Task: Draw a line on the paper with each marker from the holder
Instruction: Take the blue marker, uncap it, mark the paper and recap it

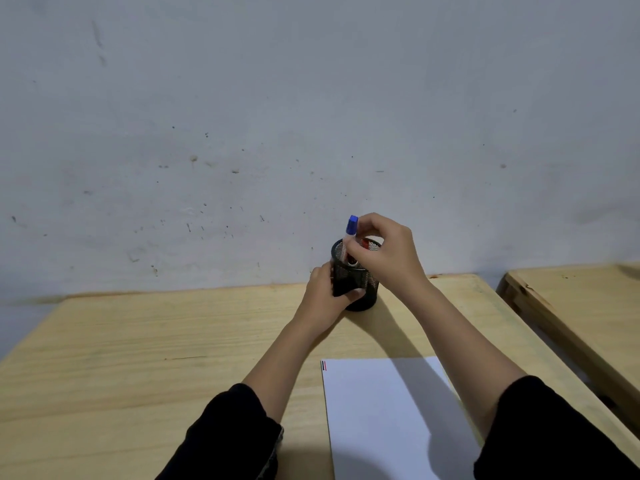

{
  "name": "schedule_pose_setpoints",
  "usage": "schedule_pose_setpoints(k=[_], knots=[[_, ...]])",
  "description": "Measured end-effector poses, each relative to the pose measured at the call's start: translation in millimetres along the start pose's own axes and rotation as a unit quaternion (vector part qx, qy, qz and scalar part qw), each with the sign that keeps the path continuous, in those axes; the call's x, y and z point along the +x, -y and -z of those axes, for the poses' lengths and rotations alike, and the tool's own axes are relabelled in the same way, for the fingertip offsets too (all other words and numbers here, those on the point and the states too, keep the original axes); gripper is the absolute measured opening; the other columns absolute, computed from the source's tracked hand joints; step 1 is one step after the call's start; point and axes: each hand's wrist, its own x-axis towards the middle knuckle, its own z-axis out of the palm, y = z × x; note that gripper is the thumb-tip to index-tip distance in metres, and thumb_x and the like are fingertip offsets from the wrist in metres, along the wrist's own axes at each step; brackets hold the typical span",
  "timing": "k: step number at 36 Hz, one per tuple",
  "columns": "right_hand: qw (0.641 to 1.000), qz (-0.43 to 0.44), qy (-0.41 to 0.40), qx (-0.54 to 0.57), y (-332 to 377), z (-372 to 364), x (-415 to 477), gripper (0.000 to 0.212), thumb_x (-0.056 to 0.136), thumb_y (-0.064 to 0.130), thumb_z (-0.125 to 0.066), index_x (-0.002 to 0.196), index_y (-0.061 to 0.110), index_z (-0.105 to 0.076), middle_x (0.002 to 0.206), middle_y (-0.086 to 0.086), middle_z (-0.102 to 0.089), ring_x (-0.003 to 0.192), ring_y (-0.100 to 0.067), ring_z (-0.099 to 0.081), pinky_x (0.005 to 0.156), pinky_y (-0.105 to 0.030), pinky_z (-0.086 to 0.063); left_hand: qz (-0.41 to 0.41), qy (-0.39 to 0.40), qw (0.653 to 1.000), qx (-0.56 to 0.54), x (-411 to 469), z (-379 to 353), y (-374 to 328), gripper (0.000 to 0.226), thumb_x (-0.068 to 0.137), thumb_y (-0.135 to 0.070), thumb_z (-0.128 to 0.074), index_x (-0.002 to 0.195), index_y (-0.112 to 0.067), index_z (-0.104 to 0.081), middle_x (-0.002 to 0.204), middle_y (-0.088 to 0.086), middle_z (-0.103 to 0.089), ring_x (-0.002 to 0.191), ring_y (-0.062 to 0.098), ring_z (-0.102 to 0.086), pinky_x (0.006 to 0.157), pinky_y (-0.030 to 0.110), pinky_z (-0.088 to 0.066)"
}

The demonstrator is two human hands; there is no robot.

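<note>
A black mesh holder (358, 282) stands near the far edge of the wooden table (173, 341). My left hand (327, 292) grips the holder's left side. My right hand (384, 252) is over the holder, fingers closed on a blue-capped marker (350, 233) whose lower end is inside the holder. A red marker (366, 242) shows inside the rim behind my fingers. A white paper (388, 417) lies near me on the right, with short black, blue and red lines (324, 365) at its top left corner.
A marked grey wall (277, 133) rises right behind the table. A second wooden table (588, 306) stands to the right across a narrow gap. My black sleeves cover the near corners of the paper.
</note>
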Motion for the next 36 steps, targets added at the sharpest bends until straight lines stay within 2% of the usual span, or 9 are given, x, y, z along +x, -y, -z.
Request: schedule_pose_setpoints(k=[7, 11, 16, 20, 24, 26, 29, 32, 36], knots=[[0.996, 0.046, -0.044, 0.066, 30, 24, -10, 0.012, 0.081, 0.009, -0.065, 0.088, 0.017, -0.061, 0.087, 0.005, -0.066, 0.088, -0.012, -0.064, 0.089, -0.029, -0.051, -0.012, -0.054, 0.998, 0.019, -15, -2, -16, 0.045, 0.078, -0.023, -0.073, 0.117, -0.016, -0.053, 0.112, 0.001, -0.048, 0.103, 0.017, -0.055, 0.092, 0.030, -0.046], [0.991, 0.070, -0.057, 0.095, 49, 38, -22, 0.013, 0.084, 0.009, -0.062, 0.093, 0.017, -0.060, 0.093, 0.002, -0.065, 0.092, -0.014, -0.063, 0.090, -0.035, -0.052, 0.014, -0.091, 0.996, -0.009, -27, 0, -27, 0.029, 0.087, -0.020, -0.063, 0.112, -0.008, -0.058, 0.114, 0.006, -0.056, 0.087, 0.001, -0.055, 0.069, 0.005, -0.043], [0.986, 0.090, -0.081, 0.117, 66, 51, -47, 0.015, 0.083, 0.012, -0.062, 0.094, 0.021, -0.059, 0.092, -0.001, -0.064, 0.091, -0.016, -0.063, 0.088, -0.031, -0.052, -0.008, -0.090, 0.993, -0.073, -54, 16, -53, 0.015, 0.089, -0.017, -0.061, 0.102, -0.011, -0.060, 0.102, 0.006, -0.061, 0.085, 0.009, -0.056, 0.077, 0.019, -0.048], [0.990, 0.079, -0.053, 0.103, 67, 57, -75, 0.022, 0.084, 0.011, -0.063, 0.089, 0.031, -0.057, 0.092, 0.004, -0.062, 0.085, -0.009, -0.063, 0.079, -0.025, -0.053, -0.096, -0.087, 0.988, -0.083, -78, 36, -80, 0.011, 0.091, -0.016, -0.059, 0.098, -0.013, -0.065, 0.099, 0.002, -0.067, 0.085, 0.005, -0.060, 0.072, 0.006, -0.045], [0.996, 0.054, -0.026, 0.062, 55, 56, -104, 0.019, 0.083, 0.011, -0.066, 0.090, 0.028, -0.062, 0.094, 0.005, -0.063, 0.087, -0.016, -0.064, 0.075, -0.025, -0.054, -0.157, -0.068, 0.976, -0.134, -108, 51, -104, 0.011, 0.090, -0.025, -0.058, 0.087, -0.028, -0.069, 0.089, -0.005, -0.071, 0.088, 0.012, -0.066, 0.082, 0.026, -0.053], [0.998, 0.042, -0.018, 0.046, 50, 54, -117, 0.013, 0.082, 0.010, -0.067, 0.091, 0.020, -0.065, 0.092, 0.005, -0.062, 0.085, -0.013, -0.063, 0.073, -0.023, -0.053, -0.178, -0.059, 0.972, -0.145, -123, 56, -113, 0.014, 0.090, -0.026, -0.058, 0.084, -0.032, -0.068, 0.084, -0.007, -0.071, 0.085, 0.011, -0.066, 0.081, 0.027, -0.054], [0.999, 0.034, 0.000, 0.022, 47, 53, -133, 0.011, 0.080, 0.008, -0.069, 0.089, 0.015, -0.066, 0.087, 0.005, -0.062, 0.081, -0.008, -0.061, 0.069, -0.019, -0.051, -0.186, -0.039, 0.974, -0.122, -144, 59, -122, 0.014, 0.091, -0.021, -0.059, 0.085, -0.030, -0.067, 0.083, -0.008, -0.070, 0.082, 0.007, -0.066, 0.080, 0.022, -0.053], [0.999, 0.036, 0.022, 0.005, 48, 52, -145, 0.016, 0.077, 0.005, -0.069, 0.086, 0.018, -0.066, 0.082, 0.006, -0.061, 0.078, -0.008, -0.060, 0.066, -0.015, -0.049, -0.180, -0.016, 0.981, -0.072, -162, 59, -124, 0.012, 0.088, -0.017, -0.063, 0.081, -0.026, -0.067, 0.078, -0.008, -0.069, 0.073, 0.001, -0.063, 0.069, 0.013, -0.048], [0.997, 0.052, 0.055, -0.020, 52, 49, -153, 0.014, 0.076, 0.003, -0.068, 0.088, 0.011, -0.069, 0.082, 0.006, -0.059, 0.080, -0.008, -0.057, 0.066, -0.012, -0.045, -0.150, 0.020, 0.988, -0.012, -172, 60, -118, 0.004, 0.084, -0.016, -0.067, 0.085, -0.014, -0.070, 0.082, 0.003, -0.073, 0.076, 0.009, -0.065, 0.073, 0.021, -0.050]])
